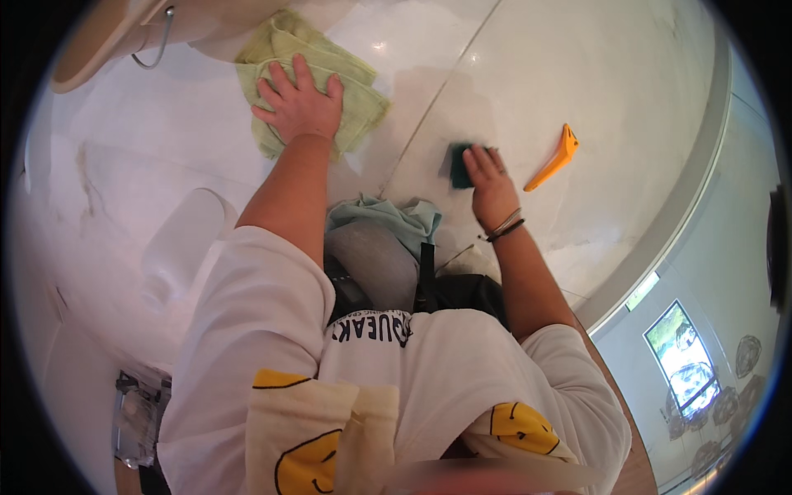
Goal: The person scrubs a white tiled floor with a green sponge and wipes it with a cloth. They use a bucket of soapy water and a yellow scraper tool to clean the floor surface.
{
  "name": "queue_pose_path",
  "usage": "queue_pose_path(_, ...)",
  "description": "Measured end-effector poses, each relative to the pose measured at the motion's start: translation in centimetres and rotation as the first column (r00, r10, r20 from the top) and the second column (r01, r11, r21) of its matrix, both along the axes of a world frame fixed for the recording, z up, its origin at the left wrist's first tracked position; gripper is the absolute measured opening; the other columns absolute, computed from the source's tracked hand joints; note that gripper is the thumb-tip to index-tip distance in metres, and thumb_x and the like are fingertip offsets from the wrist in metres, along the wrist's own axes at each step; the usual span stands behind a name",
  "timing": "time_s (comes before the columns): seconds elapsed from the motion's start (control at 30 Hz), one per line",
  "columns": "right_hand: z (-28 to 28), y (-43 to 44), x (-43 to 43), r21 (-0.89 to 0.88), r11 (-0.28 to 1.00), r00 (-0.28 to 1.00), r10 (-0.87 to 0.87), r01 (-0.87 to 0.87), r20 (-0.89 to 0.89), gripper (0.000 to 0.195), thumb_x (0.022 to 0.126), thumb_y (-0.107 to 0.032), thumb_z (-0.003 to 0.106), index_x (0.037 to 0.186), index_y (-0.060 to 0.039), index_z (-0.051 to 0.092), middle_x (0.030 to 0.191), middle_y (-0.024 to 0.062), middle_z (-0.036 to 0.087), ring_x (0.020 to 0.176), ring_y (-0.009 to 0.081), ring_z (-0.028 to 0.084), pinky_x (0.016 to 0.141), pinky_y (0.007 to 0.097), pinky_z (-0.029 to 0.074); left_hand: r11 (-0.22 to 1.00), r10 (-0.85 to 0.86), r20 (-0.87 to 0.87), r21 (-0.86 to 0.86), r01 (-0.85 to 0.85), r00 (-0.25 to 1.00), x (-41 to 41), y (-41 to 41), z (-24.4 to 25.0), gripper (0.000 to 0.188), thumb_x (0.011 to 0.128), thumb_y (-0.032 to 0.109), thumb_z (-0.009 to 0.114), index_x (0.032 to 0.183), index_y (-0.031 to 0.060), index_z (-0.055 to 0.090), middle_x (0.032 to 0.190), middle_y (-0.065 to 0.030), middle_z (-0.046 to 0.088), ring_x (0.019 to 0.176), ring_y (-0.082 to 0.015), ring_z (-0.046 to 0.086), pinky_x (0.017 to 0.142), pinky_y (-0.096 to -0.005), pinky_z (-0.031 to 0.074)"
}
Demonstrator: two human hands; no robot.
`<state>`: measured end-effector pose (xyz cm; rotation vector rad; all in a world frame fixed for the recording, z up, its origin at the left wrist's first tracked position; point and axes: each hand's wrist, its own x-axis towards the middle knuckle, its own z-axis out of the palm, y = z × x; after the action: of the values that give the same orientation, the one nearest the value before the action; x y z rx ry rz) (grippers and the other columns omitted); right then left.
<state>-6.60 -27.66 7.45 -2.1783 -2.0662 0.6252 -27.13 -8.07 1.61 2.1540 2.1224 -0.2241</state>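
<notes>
My left hand [299,102] lies flat with fingers spread on a folded yellow-green cloth [362,108] on the pale, marble-look floor. Under the fingers of my right hand [493,185] is a dark green scouring pad [460,166], pressed to the same surface. An orange plastic scraper [554,159] lies just right of that hand, apart from it. Between my arms, a crumpled light blue cloth [396,216] is bunched against a grey-clad knee [374,260].
At the upper left stands a beige object with a curved rim [93,68] and a thin metal loop [162,46]. A white rounded object [185,238] lies left of my arm. A grey raised edge [687,204] curves along the right. Something in clear plastic [136,417] sits lower left.
</notes>
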Motion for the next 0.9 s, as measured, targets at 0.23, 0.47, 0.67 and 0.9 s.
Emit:
queue_pose_path(0.23,-1.3,2.3,-2.9,-0.095,0.995,0.980,0.005,0.015,0.200,0.044,0.069,-0.006,0.044,0.113,-0.0095,0.044,0.123,0.0053,0.032,0.110,0.0320,0.034,0.078,0.0420,0.038,1.000,-0.010,0.031,0.021,0.009,0.999,0.3,-0.2,-0.5,0.063,0.075,0.053,0.035,0.128,0.0212,0.021,0.133,-0.0096,0.013,0.121,-0.0334,0.010,0.092,-0.0565,0.009)
queue_pose_path(0.47,-1.8,0.0,-1.8,-0.164,0.986,0.978,0.026,0.009,0.208,0.043,0.068,-0.009,0.047,0.110,-0.0093,0.046,0.119,0.0032,0.036,0.105,0.0277,0.037,0.076,0.0390,0.038,1.000,-0.005,0.018,0.023,0.004,1.000,0.2,-0.4,-0.2,0.062,0.075,0.052,0.037,0.127,0.0203,0.024,0.132,-0.0109,0.015,0.120,-0.0341,0.011,0.092,-0.0573,0.009)
queue_pose_path(0.67,-1.9,2.5,-2.7,-0.104,0.993,0.982,0.074,-0.056,0.172,0.042,0.068,-0.010,0.046,0.111,-0.0101,0.046,0.116,0.0021,0.037,0.105,0.0260,0.038,0.077,0.0381,0.036,0.998,-0.020,0.030,0.054,0.019,0.999,0.2,-0.2,-0.2,0.062,0.074,0.052,0.038,0.126,0.0201,0.025,0.132,-0.0111,0.017,0.119,-0.0343,0.013,0.091,-0.0583,0.010)
queue_pose_path(0.9,-1.7,2.5,-2.5,-0.133,0.989,0.979,0.092,-0.068,0.184,0.041,0.069,-0.012,0.046,0.110,-0.0081,0.046,0.114,0.0032,0.036,0.104,0.0256,0.037,0.074,0.0379,0.038,0.999,-0.022,0.043,0.047,0.019,0.999,0.0,-0.3,-0.8,0.062,0.074,0.053,0.037,0.126,0.0203,0.025,0.132,-0.0112,0.016,0.120,-0.0343,0.011,0.091,-0.0581,0.010)
